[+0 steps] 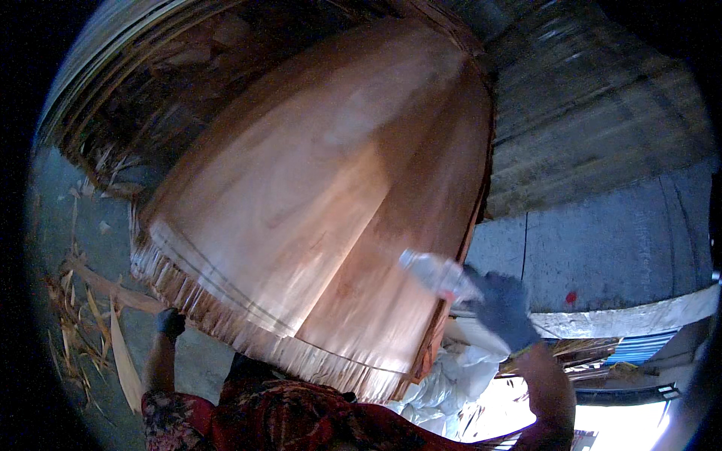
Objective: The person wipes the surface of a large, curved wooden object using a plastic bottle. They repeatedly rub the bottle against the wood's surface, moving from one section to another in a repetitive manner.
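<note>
A large stack of reddish-brown wood veneer sheets (301, 180) fills the middle, its near edge ragged and splintered. At the stack's near left corner is my left hand (171, 323) in a dark glove, closed and compact; what its fingers hold, if anything, is lost in the dark. A torn veneer strip (124, 293) ends beside it. My right hand (505, 308), in a blue-grey glove, is raised at the right side of the stack. It is closed round a clear plastic object (436, 274) with a bit of red on it, smeared by motion and held over the sheets.
Veneer scraps (79, 331) litter the floor at the left. Another rough-edged stack (128, 98) stands at the far left. To the right is a grey panelled surface (594, 255) with a red spot. Whitish plastic bags (451, 376) lie below my right hand.
</note>
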Demonstrator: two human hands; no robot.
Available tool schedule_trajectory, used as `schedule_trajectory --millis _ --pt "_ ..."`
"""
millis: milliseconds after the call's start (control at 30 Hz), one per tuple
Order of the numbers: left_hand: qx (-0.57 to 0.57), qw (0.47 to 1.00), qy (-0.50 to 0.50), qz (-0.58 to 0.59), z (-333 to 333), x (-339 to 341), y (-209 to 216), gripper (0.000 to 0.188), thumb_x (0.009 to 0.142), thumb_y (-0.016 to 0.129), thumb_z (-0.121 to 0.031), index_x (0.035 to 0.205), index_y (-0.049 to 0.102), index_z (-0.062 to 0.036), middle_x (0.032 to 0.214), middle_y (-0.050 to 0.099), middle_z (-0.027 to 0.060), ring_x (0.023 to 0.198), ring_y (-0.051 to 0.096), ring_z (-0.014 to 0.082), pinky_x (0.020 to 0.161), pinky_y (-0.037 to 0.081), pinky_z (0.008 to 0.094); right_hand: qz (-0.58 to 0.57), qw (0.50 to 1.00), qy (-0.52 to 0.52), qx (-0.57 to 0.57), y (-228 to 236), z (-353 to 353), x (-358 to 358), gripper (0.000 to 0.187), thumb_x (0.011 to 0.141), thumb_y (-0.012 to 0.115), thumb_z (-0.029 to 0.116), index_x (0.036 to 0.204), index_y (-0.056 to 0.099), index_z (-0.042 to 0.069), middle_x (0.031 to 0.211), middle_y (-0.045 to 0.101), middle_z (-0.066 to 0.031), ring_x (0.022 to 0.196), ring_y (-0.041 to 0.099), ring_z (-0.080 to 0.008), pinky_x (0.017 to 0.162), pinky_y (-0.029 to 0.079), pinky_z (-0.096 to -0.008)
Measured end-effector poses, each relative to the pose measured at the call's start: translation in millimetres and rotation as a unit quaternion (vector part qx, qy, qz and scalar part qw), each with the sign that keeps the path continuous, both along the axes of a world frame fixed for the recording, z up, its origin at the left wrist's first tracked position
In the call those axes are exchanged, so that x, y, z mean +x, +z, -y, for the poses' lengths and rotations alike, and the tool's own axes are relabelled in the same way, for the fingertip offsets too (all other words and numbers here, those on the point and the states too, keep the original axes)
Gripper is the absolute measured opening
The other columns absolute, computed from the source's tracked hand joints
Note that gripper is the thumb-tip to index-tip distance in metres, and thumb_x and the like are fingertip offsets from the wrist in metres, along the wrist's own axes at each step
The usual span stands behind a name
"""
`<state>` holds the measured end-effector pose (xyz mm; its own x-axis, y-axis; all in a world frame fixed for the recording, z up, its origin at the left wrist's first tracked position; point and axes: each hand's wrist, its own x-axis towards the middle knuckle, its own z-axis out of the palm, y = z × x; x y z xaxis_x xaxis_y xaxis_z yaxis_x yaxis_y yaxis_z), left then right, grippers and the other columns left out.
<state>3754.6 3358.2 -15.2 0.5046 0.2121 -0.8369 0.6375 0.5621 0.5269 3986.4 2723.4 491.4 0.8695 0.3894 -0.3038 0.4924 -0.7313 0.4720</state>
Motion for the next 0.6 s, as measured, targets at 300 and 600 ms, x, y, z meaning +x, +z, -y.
schedule_trajectory --millis 300,600 --pt "-0.075 0.993 -0.074 -0.058 7.0 -48.5 -23.8 0.020 0.077 0.051 -0.015 0.059 0.042 -0.0163 0.054 0.048 0.0098 0.036 0.037 0.0196 0.031 0.025 0.0330 0.400 0.892 -0.208 -0.017 122.7 215.6 85.8 0.042 0.068 0.062 0.038 0.102 0.059 0.011 0.077 0.063 -0.0148 0.070 0.062 -0.0322 0.063 0.049 -0.0418" --pt "0.152 0.960 -0.203 -0.116 86.7 -40.8 22.6 0.010 0.080 0.052 -0.017 0.075 0.056 -0.0085 0.057 0.053 0.0105 0.038 0.043 0.0186 0.033 0.030 0.0306 -0.109 0.960 -0.257 0.026 -80.1 170.8 -199.8 0.055 0.063 0.065 0.032 0.115 0.055 0.018 0.080 0.061 -0.0131 0.070 0.059 -0.0308 0.062 0.045 -0.0427"
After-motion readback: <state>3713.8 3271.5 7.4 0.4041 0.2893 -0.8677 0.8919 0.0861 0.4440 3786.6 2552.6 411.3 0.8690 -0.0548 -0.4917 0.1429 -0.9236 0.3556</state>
